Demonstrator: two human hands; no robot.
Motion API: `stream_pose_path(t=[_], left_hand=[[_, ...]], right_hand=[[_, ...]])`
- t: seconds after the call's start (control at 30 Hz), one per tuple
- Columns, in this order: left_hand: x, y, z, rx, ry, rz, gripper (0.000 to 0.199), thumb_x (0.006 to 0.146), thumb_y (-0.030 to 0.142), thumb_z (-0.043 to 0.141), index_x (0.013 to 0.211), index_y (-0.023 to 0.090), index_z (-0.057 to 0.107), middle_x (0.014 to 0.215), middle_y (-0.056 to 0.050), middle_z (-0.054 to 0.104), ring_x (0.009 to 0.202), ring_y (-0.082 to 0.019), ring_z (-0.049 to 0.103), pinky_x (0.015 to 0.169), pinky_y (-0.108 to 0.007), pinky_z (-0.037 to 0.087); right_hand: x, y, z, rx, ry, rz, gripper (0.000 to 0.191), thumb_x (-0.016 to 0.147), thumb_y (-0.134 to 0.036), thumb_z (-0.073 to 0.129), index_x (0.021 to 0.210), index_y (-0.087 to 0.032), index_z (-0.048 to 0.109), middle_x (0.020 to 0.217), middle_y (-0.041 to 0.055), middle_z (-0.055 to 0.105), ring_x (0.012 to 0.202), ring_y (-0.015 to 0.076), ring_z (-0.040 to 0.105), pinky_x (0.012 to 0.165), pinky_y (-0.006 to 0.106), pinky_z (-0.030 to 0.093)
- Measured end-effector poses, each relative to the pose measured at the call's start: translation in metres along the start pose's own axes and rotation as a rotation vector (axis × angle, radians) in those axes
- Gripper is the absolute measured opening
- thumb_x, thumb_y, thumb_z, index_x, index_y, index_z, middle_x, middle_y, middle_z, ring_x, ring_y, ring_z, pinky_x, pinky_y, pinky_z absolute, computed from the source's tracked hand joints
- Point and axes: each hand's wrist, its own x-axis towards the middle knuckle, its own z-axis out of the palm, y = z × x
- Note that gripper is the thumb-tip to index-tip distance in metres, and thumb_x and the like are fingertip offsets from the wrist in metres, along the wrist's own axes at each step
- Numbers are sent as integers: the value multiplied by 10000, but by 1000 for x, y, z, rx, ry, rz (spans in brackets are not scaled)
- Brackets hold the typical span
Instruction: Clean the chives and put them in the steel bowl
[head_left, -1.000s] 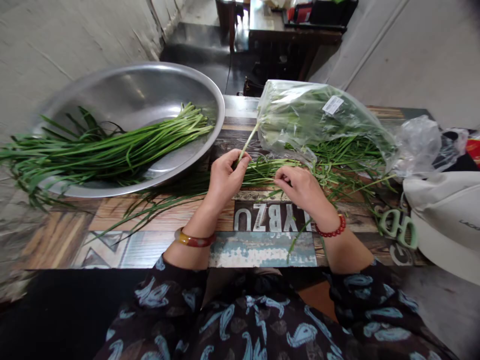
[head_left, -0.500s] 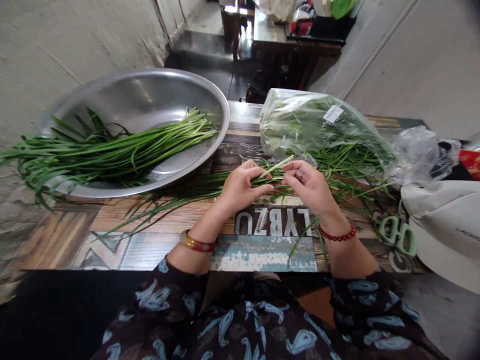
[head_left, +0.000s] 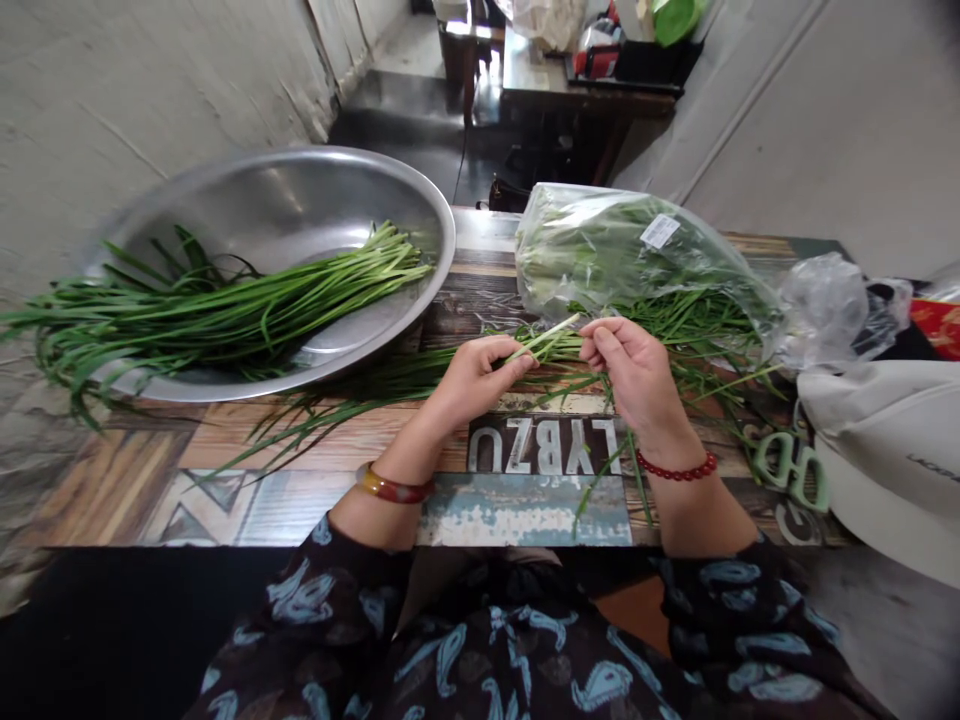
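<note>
My left hand (head_left: 484, 376) is closed on a few garlic chives (head_left: 551, 330), their pale stem ends pointing right past my fingertips and their green leaves trailing left over the table. Just right of those ends, my right hand (head_left: 630, 365) is pinched, thumb against forefinger; whatever lies between the fingertips is too small to make out. More loose chives (head_left: 409, 375) lie on the table beneath and around both hands. A large heap of chives (head_left: 247, 310) rests in the metal basin (head_left: 300, 180) at the left, leaves hanging over its rim.
A clear plastic bag of chives (head_left: 600, 245) lies beyond my right hand. Green-handled scissors (head_left: 791, 468) and a white cap (head_left: 885, 440) are at the right, with crumpled plastic (head_left: 821, 300) behind. The wooden table (head_left: 247, 430) ends close to my body. Another table (head_left: 540, 75) stands farther back.
My right hand has drawn slightly right, away from the stem ends, and its fingers have closed into a pinch. My left hand keeps its hold on the chives.
</note>
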Motion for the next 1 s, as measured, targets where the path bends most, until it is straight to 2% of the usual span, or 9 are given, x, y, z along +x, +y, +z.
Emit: stream_pose_path(t=[0.1, 0.2, 0.37, 0.53, 0.63, 0.7, 0.77, 0.9, 1.0], left_hand=[[-1, 1, 0, -58, -34, -60, 285, 892, 324, 542, 719, 140, 676, 666, -1, 587, 665, -132, 514, 637, -254, 381], [-1, 0, 1, -60, -40, -74, 316, 887, 322, 536, 637, 143, 606, 623, 14, 519, 633, -118, 462, 598, -247, 343], [-1, 0, 3, -60, -69, -57, 289, 876, 313, 561, 642, 147, 595, 622, 21, 492, 625, -111, 433, 583, -244, 325], [-1, 0, 3, -47, -60, -61, 292, 878, 301, 548, 631, 148, 577, 610, 23, 479, 610, -109, 428, 582, -248, 319], [-1, 1, 1, -9, -37, -71, 293, 878, 297, 540, 630, 146, 578, 606, 23, 478, 610, -110, 432, 588, -248, 317], [-1, 1, -1, 25, -14, -70, 291, 875, 287, 536, 621, 147, 570, 599, 26, 472, 613, -108, 432, 594, -246, 316], [-1, 1, -2, 68, 12, -58, 280, 864, 270, 538, 613, 149, 560, 594, 29, 471, 615, -108, 435, 599, -242, 316], [0, -2, 0, 153, 43, -20, 254, 849, 237, 550, 611, 149, 562, 594, 28, 496, 619, -111, 463, 603, -243, 317], [1, -5, 2, 188, 39, 9, 249, 858, 235, 558, 626, 148, 582, 602, 22, 521, 617, -114, 480, 600, -246, 317]], right_hand=[[-1, 0, 4, -78, -69, -27, 245, 871, -455, 640, 935, -229, 709, 841, 20, 704, 773, 155, 633, 726, 303, 510], [-3, -2, 11, -167, -130, -56, 228, 835, -430, 679, 904, -216, 717, 848, 28, 712, 739, 159, 624, 699, 310, 498], [-3, -5, 13, -332, -114, -164, 159, 832, -353, 678, 756, -216, 698, 750, 21, 703, 651, 153, 587, 613, 298, 456], [-1, -6, 9, -521, -105, -341, 142, 865, -307, 646, 747, -234, 675, 760, 29, 686, 734, 184, 603, 725, 337, 468], [1, -7, 1, -542, -12, -353, 151, 889, -279, 601, 756, -229, 652, 774, 22, 662, 731, 174, 582, 724, 326, 456], [1, -10, -8, -500, 93, -288, 157, 890, -274, 587, 752, -222, 641, 726, 4, 622, 675, 157, 545, 663, 304, 433], [0, -15, -18, -427, 128, -218, 195, 890, -261, 569, 708, -214, 620, 650, -15, 559, 611, 139, 494, 603, 286, 400], [-2, -27, -27, -311, -62, -255, 293, 873, -225, 569, 585, -208, 519, 601, -22, 497, 579, 128, 463, 584, 282, 395], [-1, -27, -20, -410, -173, -395, 93, 820, -213, 665, 735, -218, 627, 768, 14, 614, 738, 169, 571, 687, 317, 463]])
